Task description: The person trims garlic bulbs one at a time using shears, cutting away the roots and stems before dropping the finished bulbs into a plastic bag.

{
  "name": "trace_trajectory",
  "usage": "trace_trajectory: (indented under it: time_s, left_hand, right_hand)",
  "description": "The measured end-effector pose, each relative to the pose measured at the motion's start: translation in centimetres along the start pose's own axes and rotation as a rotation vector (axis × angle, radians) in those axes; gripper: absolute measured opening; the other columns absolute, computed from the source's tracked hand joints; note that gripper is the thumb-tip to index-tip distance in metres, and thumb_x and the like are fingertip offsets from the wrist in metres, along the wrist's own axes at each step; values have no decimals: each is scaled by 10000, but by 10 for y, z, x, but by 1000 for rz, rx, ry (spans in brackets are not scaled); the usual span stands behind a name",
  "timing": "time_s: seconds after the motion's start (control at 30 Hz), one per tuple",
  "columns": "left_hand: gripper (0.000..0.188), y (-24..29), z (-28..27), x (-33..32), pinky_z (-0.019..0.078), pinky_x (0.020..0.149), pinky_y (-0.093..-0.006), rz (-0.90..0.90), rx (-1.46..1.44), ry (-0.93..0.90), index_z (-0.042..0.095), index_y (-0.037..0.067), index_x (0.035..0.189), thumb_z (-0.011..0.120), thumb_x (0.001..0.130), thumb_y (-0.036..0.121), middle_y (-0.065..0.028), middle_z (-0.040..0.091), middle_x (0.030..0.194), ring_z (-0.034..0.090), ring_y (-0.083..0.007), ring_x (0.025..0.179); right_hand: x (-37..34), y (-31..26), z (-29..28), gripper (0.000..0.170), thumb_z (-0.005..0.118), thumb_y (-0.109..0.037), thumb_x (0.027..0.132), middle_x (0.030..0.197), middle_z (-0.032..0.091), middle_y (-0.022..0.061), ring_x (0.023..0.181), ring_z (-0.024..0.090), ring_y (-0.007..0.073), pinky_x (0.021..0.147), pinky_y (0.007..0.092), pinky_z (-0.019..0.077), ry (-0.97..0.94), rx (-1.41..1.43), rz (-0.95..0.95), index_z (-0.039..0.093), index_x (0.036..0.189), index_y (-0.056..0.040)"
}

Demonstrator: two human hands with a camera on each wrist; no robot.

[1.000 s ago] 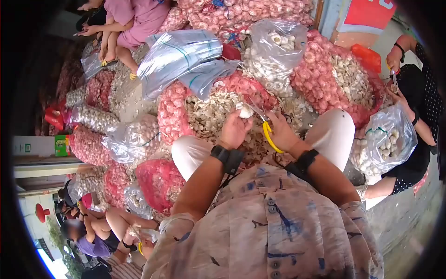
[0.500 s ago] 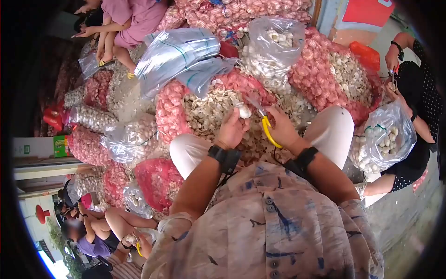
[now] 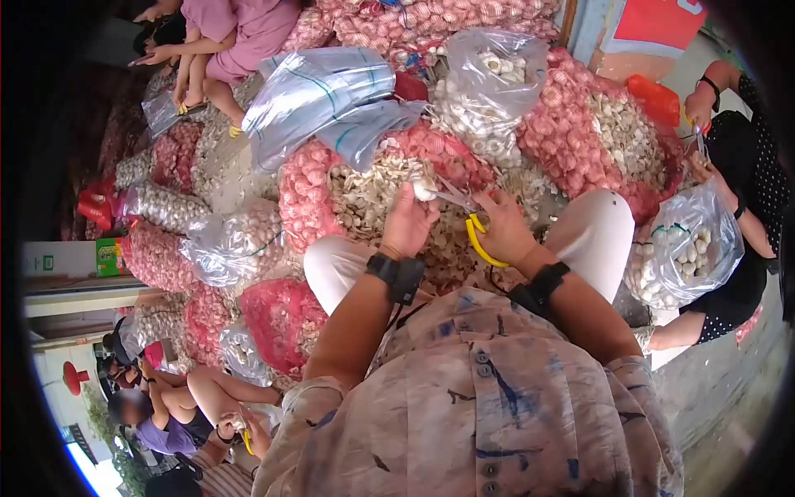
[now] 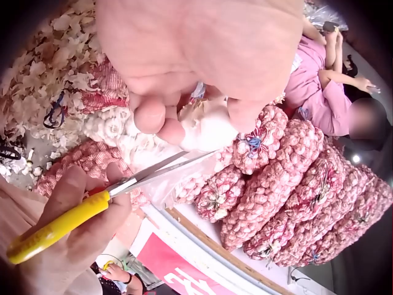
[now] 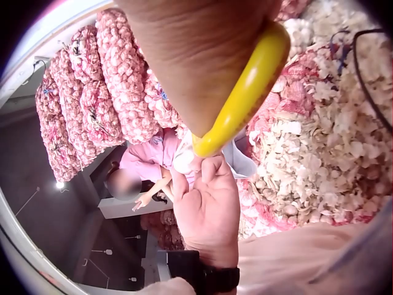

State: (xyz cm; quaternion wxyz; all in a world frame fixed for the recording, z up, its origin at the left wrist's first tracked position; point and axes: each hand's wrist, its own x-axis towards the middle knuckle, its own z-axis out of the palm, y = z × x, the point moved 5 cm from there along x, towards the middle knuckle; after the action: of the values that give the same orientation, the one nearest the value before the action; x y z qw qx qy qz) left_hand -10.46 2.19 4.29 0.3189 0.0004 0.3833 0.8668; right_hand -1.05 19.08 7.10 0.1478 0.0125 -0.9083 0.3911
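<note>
My left hand (image 3: 411, 222) pinches a white garlic bulb (image 4: 210, 128) between thumb and fingers, over the peelings. My right hand (image 3: 505, 230) grips a pair of scissors by its yellow handles (image 3: 480, 242). The scissor blades (image 4: 161, 171) are spread a little apart, their tips right at the bulb's side. From the right wrist view, one yellow loop (image 5: 249, 92) hides most of the blades, and the left palm (image 5: 207, 212) faces the camera. Beneath both hands is a pink net sack (image 3: 308, 199) heaped with dry garlic peelings (image 3: 373, 192).
Clear plastic sheets (image 3: 327, 95) lie across the sack's far side. Bagged garlic (image 3: 484, 108) stands beyond, with another net sack (image 3: 563, 116) to its right. A bag of bulbs (image 3: 683, 244) sits by a person with scissors at right. Other people sit at left; stacked sacks (image 4: 276, 178) line the back.
The left hand has shifted slightly left with the bulb. The scissors have followed, and their blades have spread apart at the bulb.
</note>
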Motion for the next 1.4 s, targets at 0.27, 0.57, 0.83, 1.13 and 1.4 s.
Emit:
trace_trajectory:
  time_s: [0.27, 0.57, 0.83, 1.13, 1.4]
  left_hand:
    - [376, 3, 9, -4, 422, 694, -289, 62, 84, 36, 556, 96, 1207, 500, 1010, 412, -47, 625, 1049, 532, -158, 805]
    - [353, 4, 14, -3, 435, 658, -294, 145, 140, 82, 436, 110, 1362, 475, 1041, 253, -33, 595, 973, 558, -155, 788]
    - [330, 1, 5, -3, 460, 677, -302, 134, 186, 75, 453, 80, 1333, 478, 1040, 229, -60, 612, 996, 579, -159, 806]
    - [288, -2, 11, 1, 464, 693, -321, 91, -3, 89, 495, 68, 1225, 482, 1035, 285, -67, 617, 986, 581, -193, 830]
    - [416, -3, 0, 4, 412, 622, -294, -3, 18, 50, 550, 88, 1073, 377, 1040, 465, -42, 609, 924, 545, -163, 740]
  right_hand:
    - [-1, 3, 1, 420, 715, -198, 786, 1009, 550, 245, 968, 563, 412, 842, 448, 482, -28, -27, 38, 584, 1162, -68]
    - [-2, 1, 5, 329, 662, -224, 845, 968, 570, 285, 834, 616, 455, 749, 494, 523, -125, -48, 93, 553, 1119, -78]
    - [-3, -1, 8, 262, 641, -249, 864, 880, 628, 253, 732, 633, 448, 680, 510, 524, -199, -84, 94, 545, 1052, -93]
    - [-4, 10, 13, 328, 656, -187, 844, 933, 609, 278, 823, 616, 464, 714, 498, 508, -120, 129, 115, 546, 1131, -73]
    - [-4, 2, 7, 402, 684, -196, 811, 987, 578, 260, 956, 586, 431, 846, 468, 488, -111, -10, 41, 542, 1167, -72]
